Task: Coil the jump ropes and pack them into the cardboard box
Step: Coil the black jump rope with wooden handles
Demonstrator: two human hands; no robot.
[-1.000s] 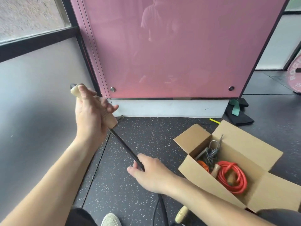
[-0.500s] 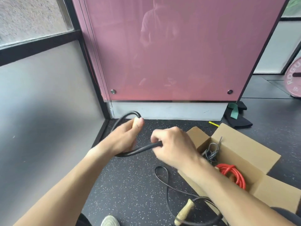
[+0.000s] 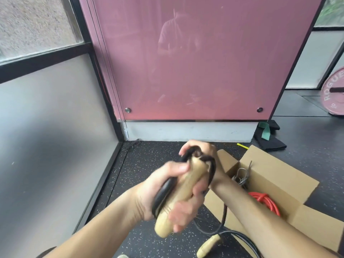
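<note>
Gripping wooden handle point(image 3: 186, 185) in left hand point(image 3: 149, 192), fingers point(image 3: 186, 211) curled round it and loops of black rope point(image 3: 163, 192). Slanted lengthwise up and away, butt end nearest camera. Pinching rope at far tip with right hand point(image 3: 202, 149). Held above speckled black floor point(image 3: 149, 164), just left of open cardboard box point(image 3: 275, 170) with coiled orange rope point(image 3: 264, 200) inside. Facing pink panel point(image 3: 204, 71).

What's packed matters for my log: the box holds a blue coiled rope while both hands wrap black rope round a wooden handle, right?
No: the head view shows the coiled rope in the cardboard box is orange-red, not blue. Left hand and right hand do wrap the black rope round the wooden handle.
</note>
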